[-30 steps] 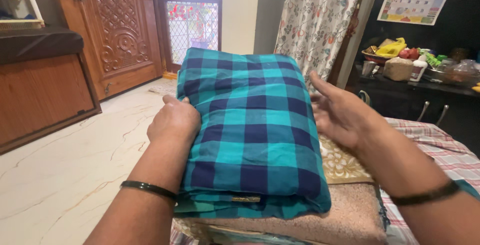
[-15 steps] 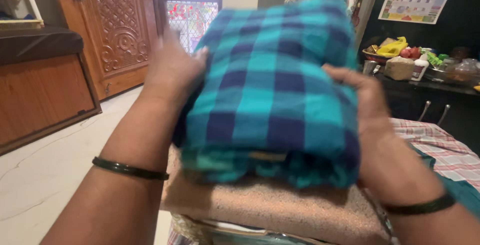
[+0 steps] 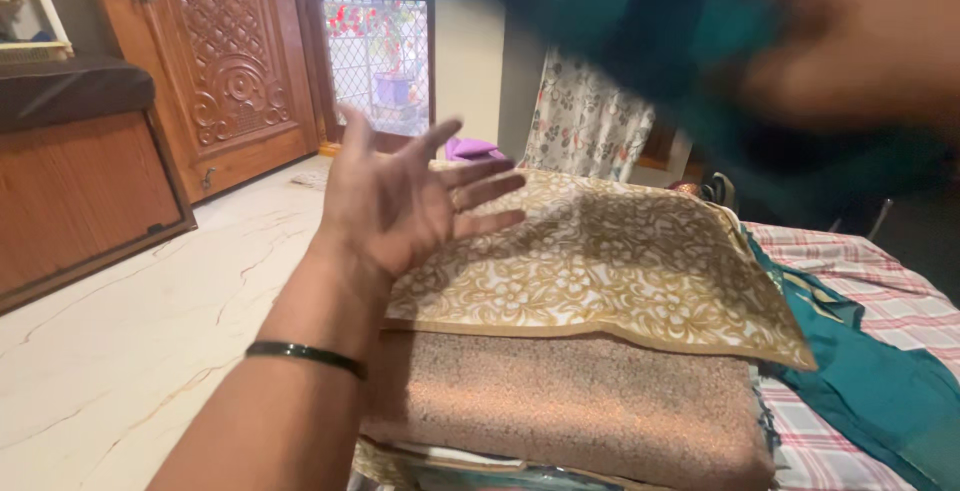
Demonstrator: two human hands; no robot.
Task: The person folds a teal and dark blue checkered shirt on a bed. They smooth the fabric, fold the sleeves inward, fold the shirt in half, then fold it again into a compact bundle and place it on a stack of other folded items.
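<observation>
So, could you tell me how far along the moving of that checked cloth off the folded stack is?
Done: the blue-green checked cloth is off the stack, and the gold floral fabric now lies uncovered on top. In hand: the right hand carries the cloth, blurred, high at the right; the left hand hovers open over the stack's left edge. Left: the cloth is not yet set down anywhere.

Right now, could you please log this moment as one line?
left hand: open, over gold floral cloth | right hand: blurred, lifting teal cloth | stack: brown towel beneath
</observation>
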